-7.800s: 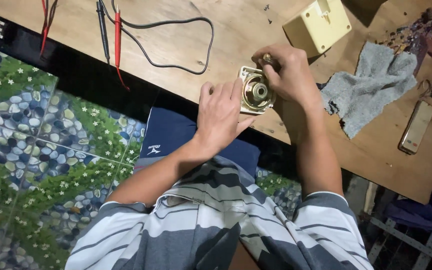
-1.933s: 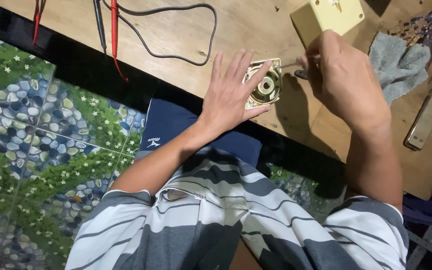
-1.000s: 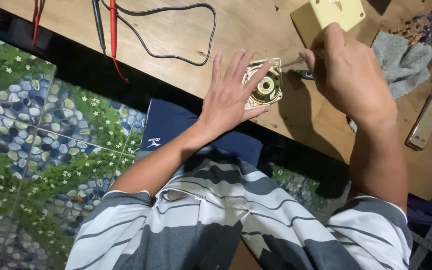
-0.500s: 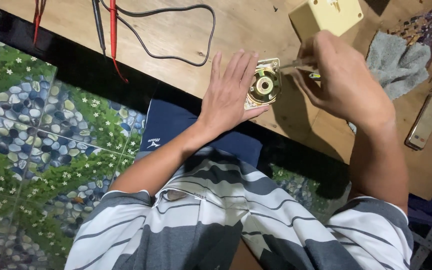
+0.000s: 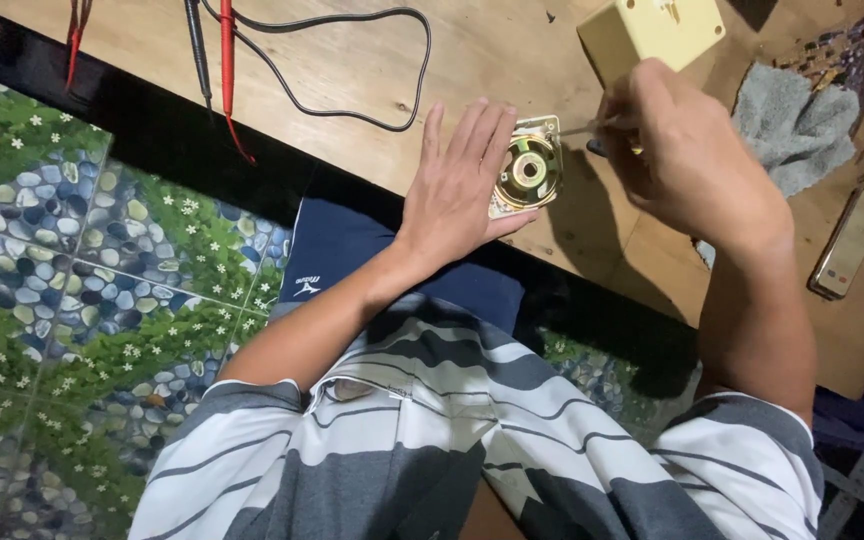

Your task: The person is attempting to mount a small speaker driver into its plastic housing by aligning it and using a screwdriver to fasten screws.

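Head view: left hand lies flat and open against the motor near the table edge, right hand pinching a screwdriver at its far corner.

A phone lies flat on the wooden counter at the right edge, slanted, a slim rounded rectangle. Its screen faces up and looks pale and glossy inside a darker rim; whether it is lit cannot be told. It sits just below a grey cloth and well apart from a cream-yellow box near the top edge, a plain squarish housing with smooth sides. A small white logo mark shows on dark blue fabric just under the counter's front edge.
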